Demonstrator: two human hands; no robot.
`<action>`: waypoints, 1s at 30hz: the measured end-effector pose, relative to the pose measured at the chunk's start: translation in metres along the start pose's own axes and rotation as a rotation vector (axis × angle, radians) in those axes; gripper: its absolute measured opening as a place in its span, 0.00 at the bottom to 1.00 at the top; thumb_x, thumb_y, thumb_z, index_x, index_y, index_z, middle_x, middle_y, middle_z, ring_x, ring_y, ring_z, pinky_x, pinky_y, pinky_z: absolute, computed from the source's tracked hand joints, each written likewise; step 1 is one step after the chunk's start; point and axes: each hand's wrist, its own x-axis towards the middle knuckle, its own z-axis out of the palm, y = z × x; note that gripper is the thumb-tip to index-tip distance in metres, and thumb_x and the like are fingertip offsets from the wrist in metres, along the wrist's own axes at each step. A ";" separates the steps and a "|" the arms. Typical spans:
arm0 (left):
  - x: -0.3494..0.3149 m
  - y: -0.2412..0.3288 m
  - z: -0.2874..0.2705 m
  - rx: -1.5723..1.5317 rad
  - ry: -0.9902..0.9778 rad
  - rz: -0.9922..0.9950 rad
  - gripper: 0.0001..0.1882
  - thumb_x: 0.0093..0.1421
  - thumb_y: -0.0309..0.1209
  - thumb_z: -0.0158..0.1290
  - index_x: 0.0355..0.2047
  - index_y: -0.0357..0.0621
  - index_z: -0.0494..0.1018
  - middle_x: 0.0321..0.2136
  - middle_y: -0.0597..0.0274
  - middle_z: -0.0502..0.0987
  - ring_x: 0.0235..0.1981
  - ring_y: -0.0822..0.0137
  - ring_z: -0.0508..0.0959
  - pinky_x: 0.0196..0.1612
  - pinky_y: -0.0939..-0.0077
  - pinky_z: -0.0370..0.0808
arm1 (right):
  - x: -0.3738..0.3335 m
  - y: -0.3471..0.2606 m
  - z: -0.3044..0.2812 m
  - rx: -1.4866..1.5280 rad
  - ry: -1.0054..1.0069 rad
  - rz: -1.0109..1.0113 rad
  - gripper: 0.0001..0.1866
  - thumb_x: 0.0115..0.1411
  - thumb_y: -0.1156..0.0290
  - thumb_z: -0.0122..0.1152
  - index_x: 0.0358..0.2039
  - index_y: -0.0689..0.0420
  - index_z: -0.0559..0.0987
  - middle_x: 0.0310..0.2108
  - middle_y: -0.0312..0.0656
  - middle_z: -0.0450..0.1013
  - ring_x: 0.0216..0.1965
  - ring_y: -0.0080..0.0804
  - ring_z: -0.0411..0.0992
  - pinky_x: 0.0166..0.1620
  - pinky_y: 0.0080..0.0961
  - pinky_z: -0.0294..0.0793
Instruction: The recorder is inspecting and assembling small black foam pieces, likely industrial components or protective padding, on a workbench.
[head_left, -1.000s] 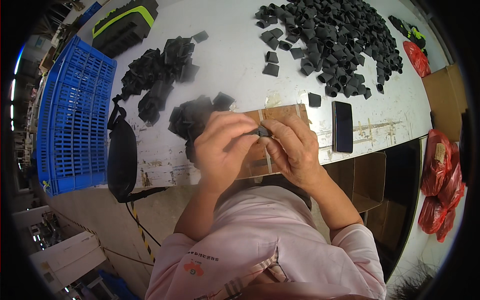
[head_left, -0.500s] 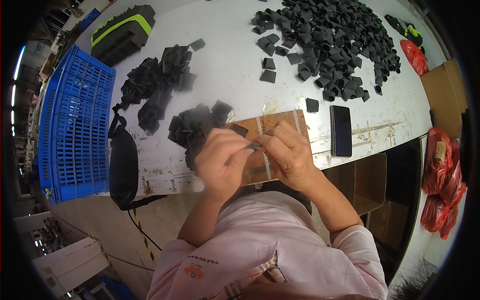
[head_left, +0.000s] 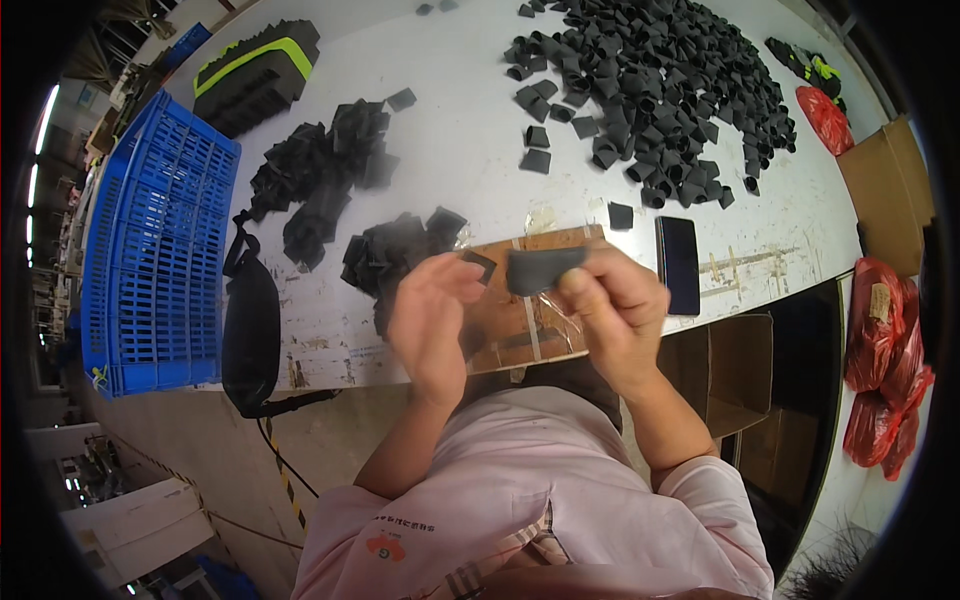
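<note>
Between the thumb and fingers of my right hand [head_left: 622,305] is a soft black piece [head_left: 543,272], broad and seen side-on above the brown board [head_left: 500,330]. My left hand [head_left: 430,320], slightly blurred, stands apart from it with loosely bent fingers and nothing seen in them. Close to those fingertips, a small black square [head_left: 480,265] lies on the board's far left corner. Beside my left hand is a heap of flat black pieces [head_left: 385,250], partly hidden by the hand. A large pile of short black sleeves [head_left: 650,90] covers the far right of the table.
A phone [head_left: 679,265] lies right of the board, near a single black piece [head_left: 620,215]. On the left are a blue crate [head_left: 160,260], a black pouch [head_left: 250,335], more black pieces [head_left: 320,160] and a black stack with a yellow-green band [head_left: 255,80]. Red bags [head_left: 880,330] hang right.
My hands have moved apart; earlier they met over the board. The right hand has shifted right with the black piece, which now shows broadly. My left hand has let go and its fingers have loosened.
</note>
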 end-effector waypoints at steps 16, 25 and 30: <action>-0.061 -0.033 -0.022 0.481 -0.109 -0.193 0.03 0.51 0.17 0.51 0.27 0.34 0.70 0.27 0.63 0.72 0.24 0.80 0.69 0.28 0.86 0.67 | -0.030 0.034 -0.027 0.634 0.085 0.671 0.09 0.56 0.68 0.53 0.23 0.59 0.73 0.17 0.37 0.70 0.14 0.18 0.65 0.18 0.11 0.62; -0.070 -0.065 -0.042 1.292 -0.208 0.023 0.12 0.47 0.25 0.55 0.33 0.35 0.69 0.33 0.51 0.67 0.31 0.56 0.71 0.33 0.67 0.70 | -0.060 0.072 -0.005 0.350 -0.022 0.863 0.10 0.58 0.66 0.54 0.28 0.59 0.76 0.19 0.32 0.69 0.20 0.14 0.63 0.23 0.11 0.62; -0.074 -0.085 -0.060 1.343 -0.355 0.031 0.09 0.48 0.23 0.53 0.31 0.35 0.69 0.31 0.51 0.67 0.34 0.51 0.69 0.36 0.62 0.68 | -0.085 0.081 0.020 0.242 -0.222 0.891 0.11 0.58 0.67 0.53 0.28 0.62 0.76 0.18 0.31 0.69 0.19 0.16 0.63 0.23 0.14 0.63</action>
